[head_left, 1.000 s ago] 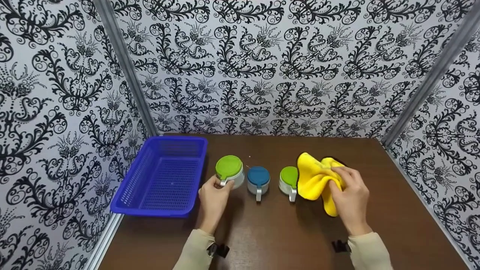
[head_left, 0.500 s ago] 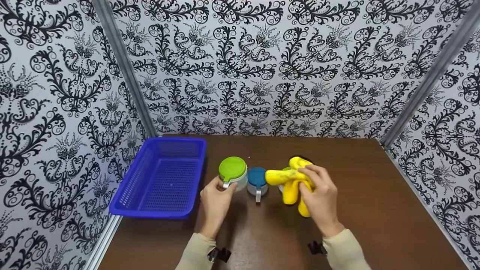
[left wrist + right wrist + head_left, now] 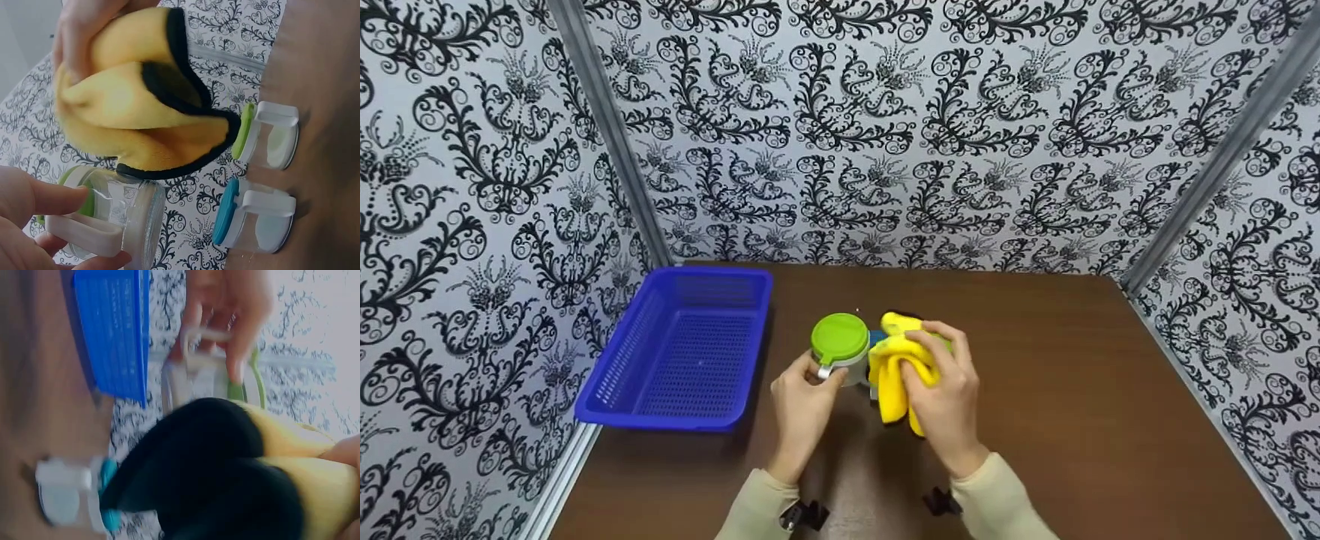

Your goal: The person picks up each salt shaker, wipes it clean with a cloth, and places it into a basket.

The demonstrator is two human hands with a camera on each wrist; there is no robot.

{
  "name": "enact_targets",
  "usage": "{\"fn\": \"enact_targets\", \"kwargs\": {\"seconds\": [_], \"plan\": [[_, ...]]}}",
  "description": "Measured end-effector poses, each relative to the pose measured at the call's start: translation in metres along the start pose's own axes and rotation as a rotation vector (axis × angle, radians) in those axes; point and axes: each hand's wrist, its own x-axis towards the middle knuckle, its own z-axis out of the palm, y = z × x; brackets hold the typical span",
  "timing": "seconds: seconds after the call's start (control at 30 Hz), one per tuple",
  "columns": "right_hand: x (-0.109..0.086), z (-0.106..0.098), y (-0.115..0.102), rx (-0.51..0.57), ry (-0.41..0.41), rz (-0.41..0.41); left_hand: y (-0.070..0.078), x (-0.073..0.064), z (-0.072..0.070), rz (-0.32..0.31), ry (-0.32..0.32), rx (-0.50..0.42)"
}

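Note:
My left hand (image 3: 802, 409) grips the pale handle of a clear glass jar with a green lid (image 3: 840, 337). In the left wrist view this jar (image 3: 115, 202) is held up, and the thumb lies along its handle. My right hand (image 3: 949, 394) pinches a bunched yellow cloth (image 3: 894, 382) close beside the jar's right side. The cloth's edging is black, and its dark underside faces the right wrist view. In the left wrist view a blue-lidded jar (image 3: 261, 219) and a second green-lidded jar (image 3: 275, 138) stand on the table. The cloth and right hand mostly hide both in the head view.
A blue-purple plastic basket (image 3: 697, 367) sits at the left of the brown table (image 3: 1072, 390); its perforated floor shows. Patterned wall panels (image 3: 870, 112) with grey corner posts enclose the back and sides.
The right hand has carried the cloth left, from beside the second green-lidded jar to the held jar. The left hand has shifted its jar slightly right.

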Motion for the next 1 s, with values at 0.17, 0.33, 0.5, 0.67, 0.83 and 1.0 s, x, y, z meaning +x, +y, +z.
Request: {"fn": "enact_targets", "kwargs": {"seconds": [0.17,0.33,0.5,0.67,0.83,1.0], "plan": [[-0.007,0.015,-0.014,0.045,0.005,0.043,0.004,-0.001,0.0,-0.018,-0.013,-0.03],[-0.012,0.019,-0.03,0.111,-0.003,0.097,0.007,-0.003,-0.001,-0.023,-0.025,-0.067],[-0.014,0.024,-0.03,0.151,0.001,0.089,0.009,-0.005,-0.002,-0.035,-0.032,-0.095],[-0.013,0.027,-0.027,0.157,-0.014,0.042,0.013,-0.006,-0.004,-0.055,-0.036,-0.111],[-0.016,0.031,-0.017,0.172,-0.08,0.039,0.017,-0.006,-0.007,-0.064,-0.035,-0.125],[-0.026,0.036,0.005,0.184,-0.182,0.121,0.016,-0.007,-0.007,-0.077,-0.025,-0.118]]}}
